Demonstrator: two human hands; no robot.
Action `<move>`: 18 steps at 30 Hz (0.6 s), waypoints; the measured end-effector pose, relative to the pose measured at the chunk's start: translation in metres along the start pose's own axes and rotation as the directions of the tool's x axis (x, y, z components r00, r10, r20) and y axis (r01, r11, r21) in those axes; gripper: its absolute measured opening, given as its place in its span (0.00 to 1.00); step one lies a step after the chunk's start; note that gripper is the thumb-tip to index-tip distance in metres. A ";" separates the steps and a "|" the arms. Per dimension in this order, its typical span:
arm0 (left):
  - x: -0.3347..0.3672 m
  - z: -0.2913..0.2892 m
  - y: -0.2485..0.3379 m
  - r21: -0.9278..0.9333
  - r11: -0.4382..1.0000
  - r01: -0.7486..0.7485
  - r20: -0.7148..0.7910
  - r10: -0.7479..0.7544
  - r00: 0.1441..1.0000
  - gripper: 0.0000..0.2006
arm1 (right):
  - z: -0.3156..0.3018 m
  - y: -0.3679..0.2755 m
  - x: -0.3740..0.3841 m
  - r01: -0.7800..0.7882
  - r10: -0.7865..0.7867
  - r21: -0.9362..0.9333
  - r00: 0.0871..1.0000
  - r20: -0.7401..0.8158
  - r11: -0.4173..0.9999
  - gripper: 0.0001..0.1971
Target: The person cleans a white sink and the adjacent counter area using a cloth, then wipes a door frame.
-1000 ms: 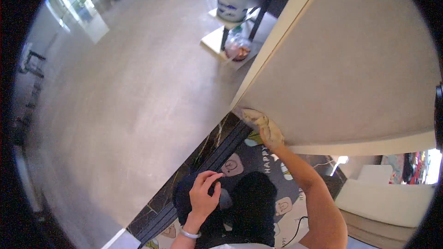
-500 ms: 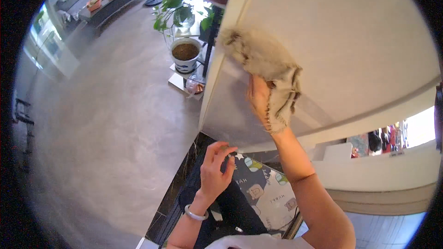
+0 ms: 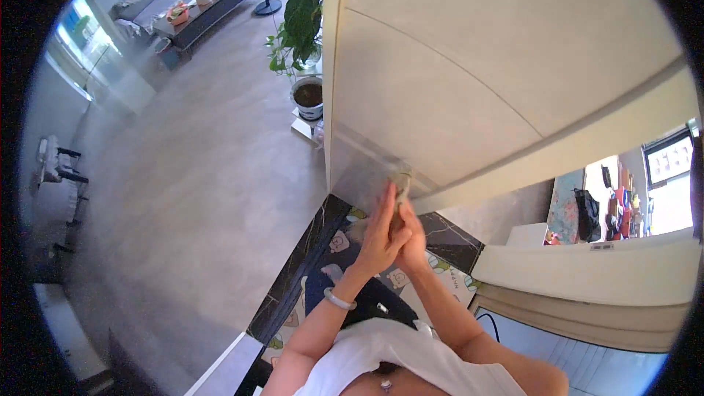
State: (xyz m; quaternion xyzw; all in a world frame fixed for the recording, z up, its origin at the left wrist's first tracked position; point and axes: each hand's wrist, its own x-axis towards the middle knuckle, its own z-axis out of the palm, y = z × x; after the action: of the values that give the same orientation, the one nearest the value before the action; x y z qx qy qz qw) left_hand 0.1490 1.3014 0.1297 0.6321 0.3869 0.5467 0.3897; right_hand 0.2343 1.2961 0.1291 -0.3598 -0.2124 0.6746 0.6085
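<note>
My left hand [image 3: 378,238] and my right hand [image 3: 412,240] are pressed together in front of me, with a greyish-beige cloth [image 3: 400,182] squeezed between them. Only the upper part of the cloth shows above the fingers; the rest is hidden by my palms. A bracelet [image 3: 340,299] circles my left wrist. Just beyond the hands stands a large pale door panel [image 3: 455,59], with a thin line curving across it. The cloth appears against its lower part, but I cannot tell whether it touches.
A patterned mat [image 3: 341,242] and dark marble strip [image 3: 290,279] lie below. Left of the panel stand a potted plant [image 3: 299,15] and a soil-filled pot [image 3: 308,95]. Farther back are a long low table [image 3: 220,4] and a stand base [image 3: 268,7]. Clutter [image 3: 623,205] shows at the right.
My right hand has come down from the panel with the cloth, which was draped over it. My left hand, empty before, has risen to meet it and presses on the cloth.
</note>
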 end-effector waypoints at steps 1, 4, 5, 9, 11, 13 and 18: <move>0.000 0.006 0.002 0.216 0.976 0.017 -0.079 0.000 0.997 0.24 | 0.005 0.004 -0.006 0.001 -0.002 0.003 0.998 0.066 1.000 0.29; 0.011 0.001 0.010 0.018 0.987 0.160 -0.179 -0.154 0.972 0.23 | 0.018 -0.017 -0.009 -0.085 0.064 0.195 0.991 0.114 0.977 0.31; 0.017 -0.003 0.017 -0.154 0.934 0.322 -0.155 -0.345 0.926 0.20 | 0.023 -0.021 -0.010 -0.078 0.058 0.206 0.993 0.103 0.975 0.31; 0.072 -0.021 -0.024 -0.076 0.975 0.210 -0.521 -0.219 0.825 0.18 | 0.034 -0.032 -0.021 0.105 -0.082 -0.199 0.989 0.122 0.974 0.28; 0.115 -0.018 -0.013 -0.155 0.988 -0.021 -0.597 -0.077 0.799 0.24 | 0.035 -0.035 -0.032 0.112 -0.060 -0.370 0.987 0.149 0.922 0.24; 0.142 -0.006 -0.031 0.037 0.997 0.067 -0.490 -0.040 0.871 0.26 | 0.041 -0.034 -0.043 0.033 -0.013 -0.292 0.997 0.071 0.956 0.23; 0.119 0.048 -0.057 0.425 0.868 -0.257 0.327 0.118 0.938 0.29 | 0.038 -0.013 -0.051 0.032 -0.052 -0.094 0.975 -0.217 0.995 0.19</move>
State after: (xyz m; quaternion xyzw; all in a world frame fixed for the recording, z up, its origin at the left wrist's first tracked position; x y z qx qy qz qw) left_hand 0.2050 1.4295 0.1188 0.8146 0.3801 0.3757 0.2253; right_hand 0.2151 1.2543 0.1750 -0.4543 -0.1817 0.6076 0.6257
